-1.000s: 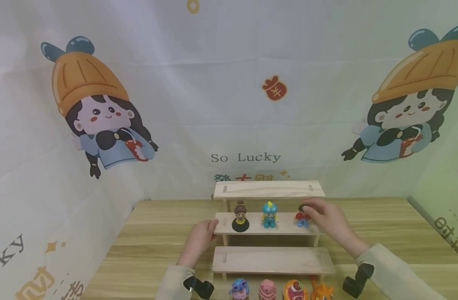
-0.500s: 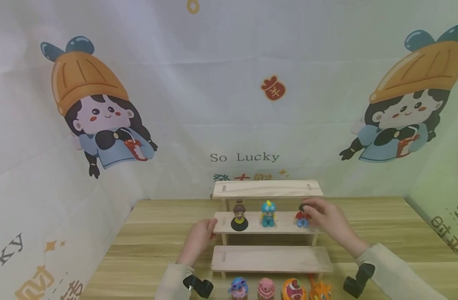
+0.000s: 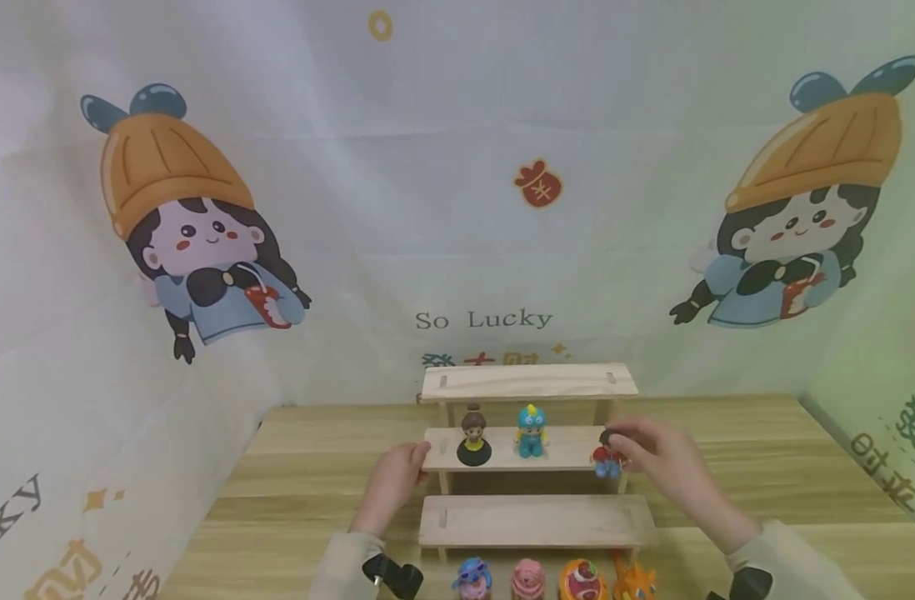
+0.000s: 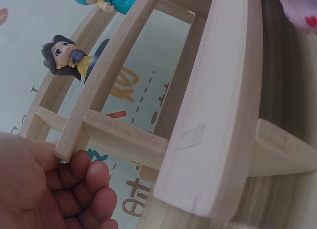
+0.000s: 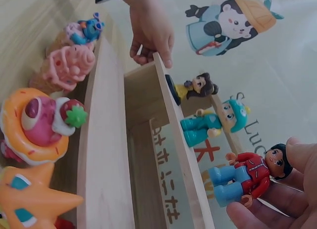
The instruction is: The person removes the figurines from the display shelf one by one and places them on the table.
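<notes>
My right hand [image 3: 671,467] pinches a small figure in a red jacket and blue trousers [image 3: 607,463] by its dark-haired head, at the right end of the middle shelf [image 3: 502,460]. In the right wrist view the figure [image 5: 247,175] hangs tilted off the shelf's front edge, its feet not touching the board. At the shelf's left end, my left hand [image 3: 392,487] grips the board's edge; in the left wrist view the thumb and curled fingers [image 4: 79,167] hold its corner. A brown-haired figure [image 3: 473,435] and a teal figure [image 3: 532,432] stand on that shelf.
The top shelf [image 3: 528,382] and lower shelf [image 3: 536,521] hold nothing. In front of the stand are a blue figure [image 3: 473,578], a pink one [image 3: 528,577], an orange ring figure [image 3: 582,581] and an orange spiky one [image 3: 635,582]. A printed cloth hangs behind.
My right hand has moved slightly down and toward me with the red-jacketed figure, which has left its place on the shelf. The left hand keeps its grip; the head view has shifted slightly.
</notes>
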The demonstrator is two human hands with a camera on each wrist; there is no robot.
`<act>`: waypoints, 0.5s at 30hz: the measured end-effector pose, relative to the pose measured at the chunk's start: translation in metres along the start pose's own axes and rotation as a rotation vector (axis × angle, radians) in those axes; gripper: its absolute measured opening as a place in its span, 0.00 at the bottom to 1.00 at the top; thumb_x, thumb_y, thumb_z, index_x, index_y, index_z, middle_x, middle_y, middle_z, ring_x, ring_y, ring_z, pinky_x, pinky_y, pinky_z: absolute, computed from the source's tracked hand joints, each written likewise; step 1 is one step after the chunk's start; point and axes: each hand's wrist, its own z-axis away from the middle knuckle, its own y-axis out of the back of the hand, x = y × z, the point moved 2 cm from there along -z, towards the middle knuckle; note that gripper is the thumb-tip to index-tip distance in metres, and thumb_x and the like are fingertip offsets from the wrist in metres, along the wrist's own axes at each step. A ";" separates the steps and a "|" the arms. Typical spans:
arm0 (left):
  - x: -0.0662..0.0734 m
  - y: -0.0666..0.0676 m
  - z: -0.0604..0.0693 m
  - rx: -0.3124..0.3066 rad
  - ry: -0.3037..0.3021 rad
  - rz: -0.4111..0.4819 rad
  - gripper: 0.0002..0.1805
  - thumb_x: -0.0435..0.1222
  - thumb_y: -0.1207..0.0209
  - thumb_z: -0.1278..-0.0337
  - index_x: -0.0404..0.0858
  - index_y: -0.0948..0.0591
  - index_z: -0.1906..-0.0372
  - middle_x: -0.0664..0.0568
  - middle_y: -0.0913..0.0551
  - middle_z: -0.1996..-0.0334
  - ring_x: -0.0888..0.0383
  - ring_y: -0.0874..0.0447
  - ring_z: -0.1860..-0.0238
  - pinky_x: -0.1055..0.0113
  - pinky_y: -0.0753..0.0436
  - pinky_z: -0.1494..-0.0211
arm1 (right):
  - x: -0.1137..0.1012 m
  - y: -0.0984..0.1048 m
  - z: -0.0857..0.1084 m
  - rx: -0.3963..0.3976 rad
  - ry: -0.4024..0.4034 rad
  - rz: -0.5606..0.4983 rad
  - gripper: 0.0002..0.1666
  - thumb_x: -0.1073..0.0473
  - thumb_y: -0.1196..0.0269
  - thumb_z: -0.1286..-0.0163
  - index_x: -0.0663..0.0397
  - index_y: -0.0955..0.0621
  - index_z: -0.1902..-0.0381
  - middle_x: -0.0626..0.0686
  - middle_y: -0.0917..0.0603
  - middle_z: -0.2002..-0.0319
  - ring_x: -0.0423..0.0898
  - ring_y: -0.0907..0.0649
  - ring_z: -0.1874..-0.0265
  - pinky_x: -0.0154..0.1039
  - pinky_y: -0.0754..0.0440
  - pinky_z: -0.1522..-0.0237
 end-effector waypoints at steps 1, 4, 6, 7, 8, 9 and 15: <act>0.000 0.000 0.000 -0.001 0.002 0.000 0.20 0.40 0.56 0.27 0.35 0.24 0.75 0.50 0.24 0.82 0.59 0.32 0.79 0.66 0.31 0.73 | -0.001 0.000 0.003 0.003 0.000 0.002 0.18 0.59 0.41 0.31 0.68 0.22 0.50 0.63 0.15 0.58 0.43 0.14 0.71 0.37 0.16 0.68; 0.000 -0.001 0.000 -0.002 0.005 0.007 0.20 0.40 0.56 0.27 0.35 0.24 0.75 0.50 0.24 0.82 0.59 0.31 0.79 0.66 0.31 0.73 | -0.004 -0.001 0.010 0.001 -0.005 0.011 0.18 0.59 0.40 0.31 0.66 0.21 0.50 0.61 0.15 0.59 0.41 0.15 0.70 0.36 0.17 0.67; 0.000 -0.001 -0.001 -0.003 0.005 0.012 0.20 0.40 0.56 0.27 0.35 0.23 0.74 0.50 0.23 0.81 0.59 0.31 0.79 0.66 0.30 0.72 | -0.005 -0.002 0.014 -0.005 -0.025 0.009 0.18 0.57 0.40 0.32 0.65 0.21 0.50 0.60 0.15 0.59 0.40 0.15 0.70 0.36 0.17 0.67; -0.001 -0.001 -0.001 -0.003 0.005 0.014 0.20 0.40 0.56 0.27 0.35 0.23 0.74 0.49 0.23 0.81 0.59 0.30 0.78 0.65 0.30 0.72 | -0.005 -0.002 0.016 -0.012 -0.036 -0.009 0.18 0.58 0.40 0.32 0.65 0.21 0.50 0.61 0.15 0.58 0.41 0.15 0.69 0.36 0.16 0.66; -0.001 -0.001 -0.001 -0.004 0.005 0.014 0.20 0.40 0.56 0.27 0.34 0.23 0.74 0.49 0.23 0.81 0.59 0.30 0.78 0.65 0.30 0.72 | -0.006 -0.002 0.017 -0.021 -0.045 -0.024 0.18 0.58 0.40 0.32 0.66 0.21 0.49 0.61 0.15 0.58 0.41 0.14 0.68 0.36 0.16 0.66; -0.001 -0.001 -0.001 -0.005 0.003 0.013 0.20 0.40 0.56 0.27 0.34 0.23 0.73 0.49 0.23 0.81 0.59 0.30 0.78 0.65 0.30 0.71 | -0.006 -0.003 0.019 -0.028 -0.056 -0.031 0.18 0.58 0.40 0.31 0.66 0.22 0.49 0.61 0.15 0.57 0.41 0.14 0.68 0.36 0.16 0.66; -0.002 0.000 -0.001 -0.009 0.001 0.017 0.19 0.40 0.56 0.27 0.33 0.21 0.70 0.47 0.21 0.79 0.58 0.28 0.77 0.64 0.28 0.70 | -0.010 -0.003 0.033 -0.041 -0.070 -0.048 0.18 0.59 0.40 0.31 0.66 0.22 0.48 0.63 0.16 0.54 0.40 0.15 0.70 0.35 0.17 0.67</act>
